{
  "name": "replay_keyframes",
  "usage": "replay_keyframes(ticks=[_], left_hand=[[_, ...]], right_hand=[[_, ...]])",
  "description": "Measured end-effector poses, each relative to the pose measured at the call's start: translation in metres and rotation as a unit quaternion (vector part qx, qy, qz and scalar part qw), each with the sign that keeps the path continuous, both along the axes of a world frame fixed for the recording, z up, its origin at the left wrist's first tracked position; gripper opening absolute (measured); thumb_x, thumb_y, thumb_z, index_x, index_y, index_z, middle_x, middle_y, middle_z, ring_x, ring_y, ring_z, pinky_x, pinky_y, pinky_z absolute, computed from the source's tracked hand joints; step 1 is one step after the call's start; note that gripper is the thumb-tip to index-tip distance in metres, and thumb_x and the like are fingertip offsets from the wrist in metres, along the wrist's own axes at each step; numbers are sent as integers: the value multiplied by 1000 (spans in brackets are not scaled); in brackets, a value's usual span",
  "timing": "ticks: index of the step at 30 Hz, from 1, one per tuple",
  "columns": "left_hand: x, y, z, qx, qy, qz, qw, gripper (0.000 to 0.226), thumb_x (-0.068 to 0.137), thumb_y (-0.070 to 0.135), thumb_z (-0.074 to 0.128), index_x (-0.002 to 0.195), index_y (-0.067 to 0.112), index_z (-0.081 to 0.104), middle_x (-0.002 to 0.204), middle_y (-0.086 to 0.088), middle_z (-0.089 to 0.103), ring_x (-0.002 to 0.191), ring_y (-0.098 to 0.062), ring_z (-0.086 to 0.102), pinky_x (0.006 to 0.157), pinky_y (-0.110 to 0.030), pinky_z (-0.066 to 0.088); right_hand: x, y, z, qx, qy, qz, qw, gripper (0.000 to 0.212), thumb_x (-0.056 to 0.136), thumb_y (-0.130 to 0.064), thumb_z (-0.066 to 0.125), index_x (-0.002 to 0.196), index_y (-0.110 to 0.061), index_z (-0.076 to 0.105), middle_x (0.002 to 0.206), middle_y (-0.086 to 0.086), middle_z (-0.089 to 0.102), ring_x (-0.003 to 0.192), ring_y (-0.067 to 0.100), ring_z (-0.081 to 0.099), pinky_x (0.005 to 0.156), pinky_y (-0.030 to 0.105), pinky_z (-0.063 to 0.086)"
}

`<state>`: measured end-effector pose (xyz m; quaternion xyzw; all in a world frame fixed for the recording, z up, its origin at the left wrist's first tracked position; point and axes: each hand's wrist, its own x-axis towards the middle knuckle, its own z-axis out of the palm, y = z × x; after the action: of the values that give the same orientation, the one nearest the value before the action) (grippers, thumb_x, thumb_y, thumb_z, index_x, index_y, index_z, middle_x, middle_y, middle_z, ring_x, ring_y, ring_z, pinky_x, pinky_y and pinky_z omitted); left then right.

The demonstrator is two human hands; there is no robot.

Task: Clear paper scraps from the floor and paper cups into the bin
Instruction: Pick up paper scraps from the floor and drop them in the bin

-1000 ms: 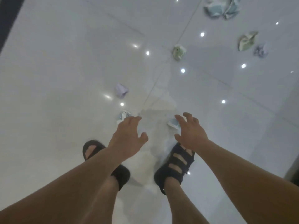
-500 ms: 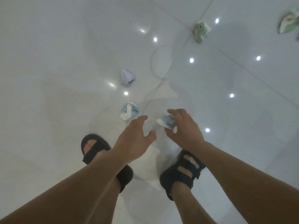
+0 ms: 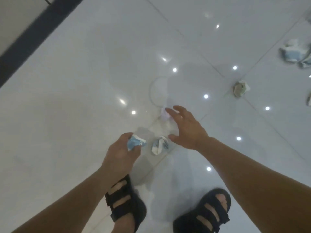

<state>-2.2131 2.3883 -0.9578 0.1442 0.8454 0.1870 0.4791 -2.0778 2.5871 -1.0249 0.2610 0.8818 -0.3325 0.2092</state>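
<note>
The glossy white floor (image 3: 80, 101) fills the view, with a dark strip (image 3: 33, 36) across its upper left. Black sandals (image 3: 125, 206) stand at the bottom. The left hand (image 3: 121, 153) curls round a blue and white scrap (image 3: 135, 143). The right hand (image 3: 186, 126) is spread above what may be a pale scrap (image 3: 164, 114), too blurred to be sure. A crumpled scrap (image 3: 159, 145) lies on the floor between the hands, and a greenish scrap (image 3: 240, 89) lies well apart to the right.

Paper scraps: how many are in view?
6: blue scrap in the left hand; folded scrap on the floor between the hands; pale scrap at the right hand; greenish scrap beyond; blue-white clump upper right, perhaps two; sliver at the right edge.
</note>
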Motion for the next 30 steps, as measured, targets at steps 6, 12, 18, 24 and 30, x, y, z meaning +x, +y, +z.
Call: replay_keyframes(ticks=[6,12,18,24,30], left_hand=[[-29,-71,-32,-62,24,51,996,38,90,31,60,126,26,47,93,11,58,67,-6,60,46,-6,40],[-41,-80,-12,-25,22,71,997,38,88,29,63,123,24,49,85,15,57,66,3,61,48,-3,40],[-61,-54,82,21,12,109,994,53,87,31,65,136,23,43,115,3,57,91,-12,59,72,-11,46],[-85,-52,240,86,25,118,989,55,89,26,64,139,25,41,120,3,54,105,-14,54,92,-22,42],[-92,-65,388,126,75,166,975,55,90,19,63,140,14,40,128,-5,53,114,-17,51,101,-25,38]], right_hand=[[-57,-27,-61,113,-62,23,991,61,89,-21,58,145,-31,34,150,7,23,131,32,25,92,45,48],[-40,-56,-39,68,-24,-94,993,35,90,-5,53,123,-10,62,130,8,45,117,26,42,84,26,38],[-60,-67,97,31,49,-68,996,41,84,-10,65,125,-9,61,129,6,51,110,24,55,85,22,37],[-116,-54,271,26,100,-29,994,45,84,-13,64,128,-12,57,129,3,51,109,21,56,85,25,46],[-150,-62,439,31,150,50,987,50,84,-15,64,133,-15,53,131,1,50,107,17,55,86,25,47]])
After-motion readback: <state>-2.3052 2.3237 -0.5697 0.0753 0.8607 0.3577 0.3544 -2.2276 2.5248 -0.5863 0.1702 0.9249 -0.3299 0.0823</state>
